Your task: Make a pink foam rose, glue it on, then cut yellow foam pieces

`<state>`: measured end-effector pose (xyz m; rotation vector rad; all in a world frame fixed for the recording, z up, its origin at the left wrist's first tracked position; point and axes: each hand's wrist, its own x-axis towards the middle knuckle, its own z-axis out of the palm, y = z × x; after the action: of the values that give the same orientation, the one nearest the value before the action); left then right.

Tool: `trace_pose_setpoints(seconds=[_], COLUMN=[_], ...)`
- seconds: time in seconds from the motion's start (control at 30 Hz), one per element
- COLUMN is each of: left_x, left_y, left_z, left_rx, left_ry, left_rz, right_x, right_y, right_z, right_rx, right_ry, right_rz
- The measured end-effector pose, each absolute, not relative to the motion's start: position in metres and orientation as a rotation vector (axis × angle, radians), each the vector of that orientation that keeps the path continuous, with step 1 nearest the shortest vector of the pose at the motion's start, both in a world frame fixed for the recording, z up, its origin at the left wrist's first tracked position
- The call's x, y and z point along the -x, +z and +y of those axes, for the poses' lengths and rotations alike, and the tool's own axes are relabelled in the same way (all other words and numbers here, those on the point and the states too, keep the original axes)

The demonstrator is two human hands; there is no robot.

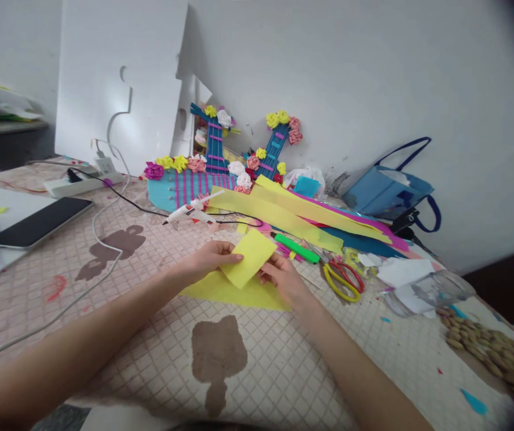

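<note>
– Yellow paper piece, status?
– Pinched between both hands: left hand on its left edge, right hand on its lower right corner. Held over a larger yellow sheet.
– Scissors?
– Just right of right hand, untouched.

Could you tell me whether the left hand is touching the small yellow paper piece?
Touching. In the head view the left hand lays its fingertips on the yellow paper piece; the right hand grips its other side.
</note>
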<state>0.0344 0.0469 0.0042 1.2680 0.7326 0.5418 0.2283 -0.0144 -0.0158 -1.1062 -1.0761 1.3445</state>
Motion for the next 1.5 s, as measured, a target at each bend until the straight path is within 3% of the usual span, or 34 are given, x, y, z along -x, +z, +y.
trace_pose_setpoints(seconds=[0.5,0.7,0.83,1.0,1.23,1.5], left_x=[-0.037,-0.039,-0.04,-0.043,-0.044,-0.046], left_y=[0.007,0.007,0.003,0.0,0.002,-0.003], left_z=[0.043,0.039,0.037,0.033,0.031,0.032], left_rx=[-1.287,-1.244,-1.239,-1.128,-1.138,-1.266], left_ry=[0.547,0.512,0.495,0.561,0.521,0.591], left_rz=[0.704,0.726,0.693,0.73,0.608,0.775], right_x=[-0.228,-0.228,-0.228,-0.226,-0.22,-0.216], right_y=[-0.016,-0.013,-0.01,-0.008,-0.011,-0.006], right_z=[-0.018,-0.019,-0.023,-0.025,-0.026,-0.028], right_rx=[1.209,1.292,1.185,1.112,1.22,1.141], right_ry=[1.22,0.498,0.325,0.533,1.202,1.357], right_rz=[-1.194,-1.53,-1.757,-1.637,-1.028,-0.978])
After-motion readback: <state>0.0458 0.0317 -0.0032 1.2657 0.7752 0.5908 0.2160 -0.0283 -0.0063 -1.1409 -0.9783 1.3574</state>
